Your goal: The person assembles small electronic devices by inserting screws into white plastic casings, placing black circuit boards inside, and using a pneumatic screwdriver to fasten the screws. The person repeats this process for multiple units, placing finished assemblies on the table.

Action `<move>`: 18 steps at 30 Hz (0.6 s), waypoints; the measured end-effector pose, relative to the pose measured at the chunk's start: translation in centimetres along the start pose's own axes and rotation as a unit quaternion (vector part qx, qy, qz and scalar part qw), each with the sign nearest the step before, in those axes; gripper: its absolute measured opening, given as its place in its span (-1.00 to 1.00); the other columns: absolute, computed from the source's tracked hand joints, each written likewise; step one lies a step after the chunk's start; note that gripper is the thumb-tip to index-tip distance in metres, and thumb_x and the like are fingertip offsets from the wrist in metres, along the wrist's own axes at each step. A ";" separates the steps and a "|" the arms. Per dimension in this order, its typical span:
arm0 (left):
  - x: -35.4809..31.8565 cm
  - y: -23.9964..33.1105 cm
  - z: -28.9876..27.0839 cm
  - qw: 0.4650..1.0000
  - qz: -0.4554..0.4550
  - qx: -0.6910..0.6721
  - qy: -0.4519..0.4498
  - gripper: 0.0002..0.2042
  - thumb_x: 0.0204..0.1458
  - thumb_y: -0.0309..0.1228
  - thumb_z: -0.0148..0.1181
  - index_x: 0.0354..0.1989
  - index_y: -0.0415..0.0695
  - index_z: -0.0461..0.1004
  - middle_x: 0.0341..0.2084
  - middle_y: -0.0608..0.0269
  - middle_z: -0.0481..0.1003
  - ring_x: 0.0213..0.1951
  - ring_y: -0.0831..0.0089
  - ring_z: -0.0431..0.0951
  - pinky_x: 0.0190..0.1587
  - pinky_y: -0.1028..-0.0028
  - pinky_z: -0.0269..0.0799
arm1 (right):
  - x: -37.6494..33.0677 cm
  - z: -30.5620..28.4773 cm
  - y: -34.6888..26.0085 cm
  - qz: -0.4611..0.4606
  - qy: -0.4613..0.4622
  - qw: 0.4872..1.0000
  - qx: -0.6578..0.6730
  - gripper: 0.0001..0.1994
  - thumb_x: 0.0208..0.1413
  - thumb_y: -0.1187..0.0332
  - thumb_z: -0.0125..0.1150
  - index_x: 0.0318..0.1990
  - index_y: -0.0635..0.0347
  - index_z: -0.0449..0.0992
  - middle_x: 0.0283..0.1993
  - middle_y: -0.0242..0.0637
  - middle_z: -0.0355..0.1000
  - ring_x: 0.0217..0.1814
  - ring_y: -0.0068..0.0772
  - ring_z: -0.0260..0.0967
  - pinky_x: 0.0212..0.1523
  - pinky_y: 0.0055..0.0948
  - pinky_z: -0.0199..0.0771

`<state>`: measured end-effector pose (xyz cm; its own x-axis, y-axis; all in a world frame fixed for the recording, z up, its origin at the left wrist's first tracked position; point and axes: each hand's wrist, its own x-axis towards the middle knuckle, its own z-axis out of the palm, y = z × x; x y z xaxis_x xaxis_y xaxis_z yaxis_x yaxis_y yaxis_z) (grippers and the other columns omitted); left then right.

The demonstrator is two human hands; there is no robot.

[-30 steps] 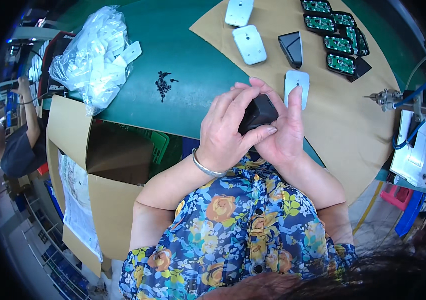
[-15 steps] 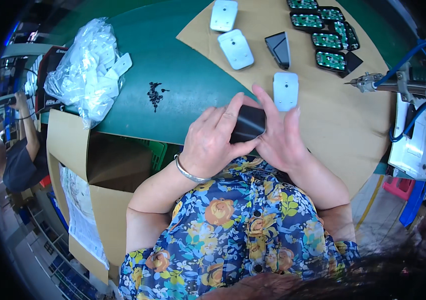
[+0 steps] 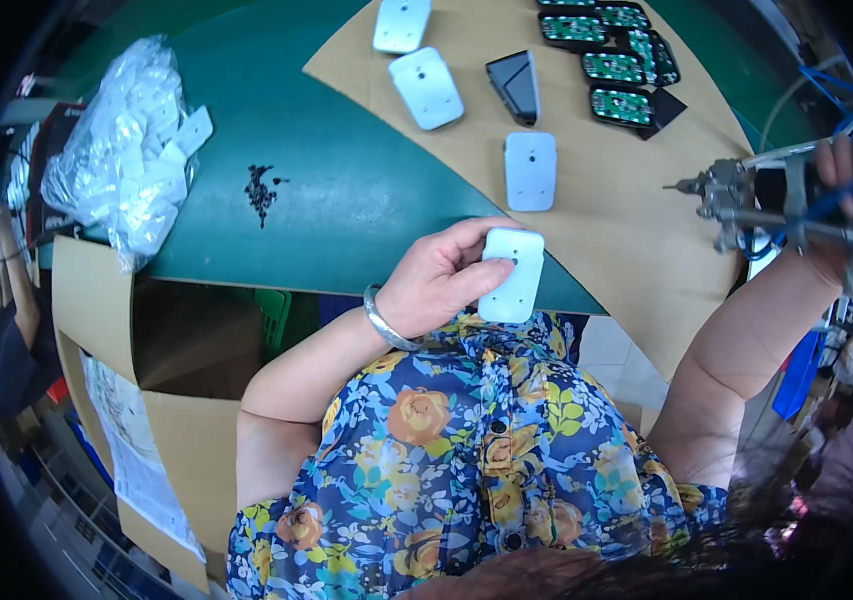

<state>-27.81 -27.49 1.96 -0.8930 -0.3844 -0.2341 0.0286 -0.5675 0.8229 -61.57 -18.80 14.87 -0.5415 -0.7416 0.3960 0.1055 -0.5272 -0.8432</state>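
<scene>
Hands (image 3: 442,280) well apart, cardboard edge (image 3: 603,300) between

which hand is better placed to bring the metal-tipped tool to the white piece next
The right, I'd judge: the right hand is up at the metal-tipped tool, while the left hand is occupied holding the white piece, its thumb across the face.

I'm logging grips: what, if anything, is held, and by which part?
The left hand holds a white-faced case by its left side, thumb on its face. The right hand is at the metal tool; its grip is unclear.
</scene>
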 end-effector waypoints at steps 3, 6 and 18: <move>-0.4 -0.9 -0.4 1.000 0.000 -0.005 0.023 -0.65 0.07 -0.46 0.01 0.05 -0.24 0.26 -0.25 0.29 0.44 -0.26 0.64 0.43 -0.24 0.60 0.38 | -2.7 2.3 -0.7 -0.011 -0.061 0.998 0.028 -0.45 0.04 0.07 0.03 0.06 0.32 0.23 -0.08 -0.20 0.26 -0.05 -0.24 0.23 0.10 -0.27 0.13; -1.9 -0.6 -0.1 0.995 -0.047 0.046 0.072 -0.64 0.08 -0.45 0.01 0.05 -0.25 0.25 -0.25 0.28 0.44 -0.26 0.64 0.43 -0.25 0.61 0.38 | -3.8 5.3 -0.5 -0.006 -0.161 0.980 0.114 -0.46 0.03 0.09 0.04 0.06 0.31 0.23 -0.11 -0.21 0.27 -0.08 -0.26 0.23 0.07 -0.29 0.15; 0.0 -0.3 -0.1 0.997 -0.080 0.005 -0.019 -0.64 0.06 -0.40 0.06 0.03 -0.25 0.28 -0.32 0.31 0.47 -0.40 0.72 0.41 -0.49 0.68 0.33 | -3.8 12.4 -1.3 0.029 -0.259 0.959 0.115 -0.49 0.00 0.17 0.09 0.06 0.27 0.24 -0.20 -0.26 0.28 -0.18 -0.33 0.25 -0.04 -0.36 0.22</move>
<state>-27.83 -27.35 1.63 -0.9019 -0.2623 -0.3431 -0.1195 -0.6119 0.7818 -49.32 -20.42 19.01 -0.0494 -0.8477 0.5282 0.3365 -0.5120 -0.7903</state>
